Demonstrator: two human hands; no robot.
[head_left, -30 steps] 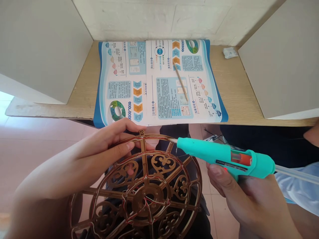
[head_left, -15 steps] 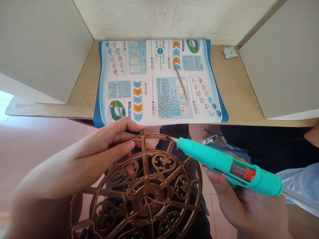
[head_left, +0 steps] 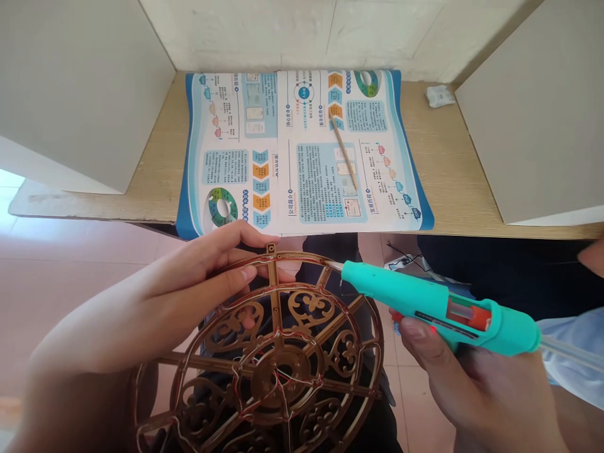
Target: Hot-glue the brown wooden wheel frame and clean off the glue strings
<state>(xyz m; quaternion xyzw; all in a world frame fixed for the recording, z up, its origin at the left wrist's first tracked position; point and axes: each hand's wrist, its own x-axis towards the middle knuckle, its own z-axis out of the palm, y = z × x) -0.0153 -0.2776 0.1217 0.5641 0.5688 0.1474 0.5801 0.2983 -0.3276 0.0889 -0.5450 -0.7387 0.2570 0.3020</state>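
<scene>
A round brown openwork frame point(head_left: 276, 308) with scroll ornaments and spokes is tilted in front of me, over my lap. Thin red and white wires run along its rings and meet at the hub. My left hand point(head_left: 221, 264) grips its upper left rim, thumb on the near face and fingers behind. In my right hand point(head_left: 476, 384) is a teal hot glue gun point(head_left: 401, 292) with a clear glue stick out of its back end. Its metal nozzle is at the frame's upper right rim; whether it touches I cannot tell. A small red light glows beside my right thumb.
Beyond the frame is a wooden table point(head_left: 448, 163) with printed paper sheets point(head_left: 287, 176). A thin wooden stick point(head_left: 344, 152) lies on them, and a small white packet point(head_left: 440, 95) sits at the back right. Pale panels point(head_left: 80, 82) stand on both sides. A person's sleeve point(head_left: 578, 340) shows at right.
The glue gun has shifted slightly right, its nozzle still at the rim. My left hand and the frame have hardly moved.
</scene>
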